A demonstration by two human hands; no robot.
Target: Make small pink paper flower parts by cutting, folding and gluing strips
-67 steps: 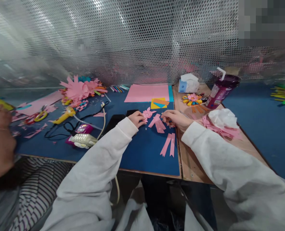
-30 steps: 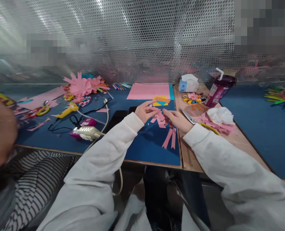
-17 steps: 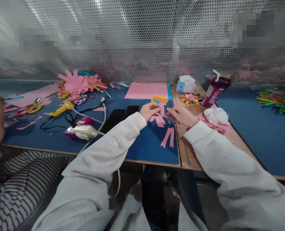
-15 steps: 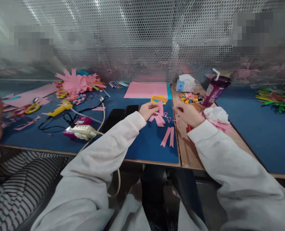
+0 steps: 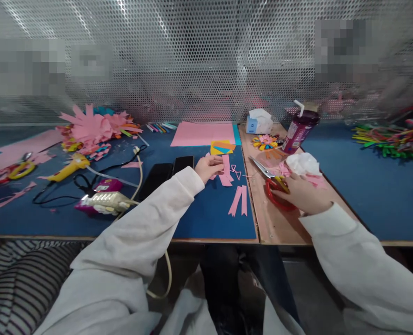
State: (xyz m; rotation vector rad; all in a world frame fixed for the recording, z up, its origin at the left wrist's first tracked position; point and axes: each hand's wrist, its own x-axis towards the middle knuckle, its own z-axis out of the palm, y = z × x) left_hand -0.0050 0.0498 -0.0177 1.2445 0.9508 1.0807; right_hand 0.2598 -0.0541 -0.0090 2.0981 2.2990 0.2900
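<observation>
My left hand (image 5: 208, 167) is above the blue table, its fingers pinched on a pink paper strip (image 5: 226, 173). Just right of that strip lie thin pink paper scraps (image 5: 235, 172), and nearer me are two pink strips with notched ends (image 5: 239, 201). On the brown board to the right, my right hand (image 5: 304, 193) has its fingers closed on the handles of red-and-yellow scissors (image 5: 279, 190). The scissors' blades point away to the left. The fingertips on the far side of the handles are partly hidden.
Behind my hands are pink sheets (image 5: 204, 134), a tissue box (image 5: 258, 123), a paper flower (image 5: 265, 141) and a purple bottle (image 5: 300, 129) with a straw. Leftward are phones (image 5: 157, 179), a power strip (image 5: 109, 202) and a yellow glue gun (image 5: 69, 168). Crumpled tissue (image 5: 303, 164) lies near my right hand.
My right hand has moved right and toward me, from beside the pink strips onto the scissors, whose blades now show. My left hand stays at the pink strip, slightly lower.
</observation>
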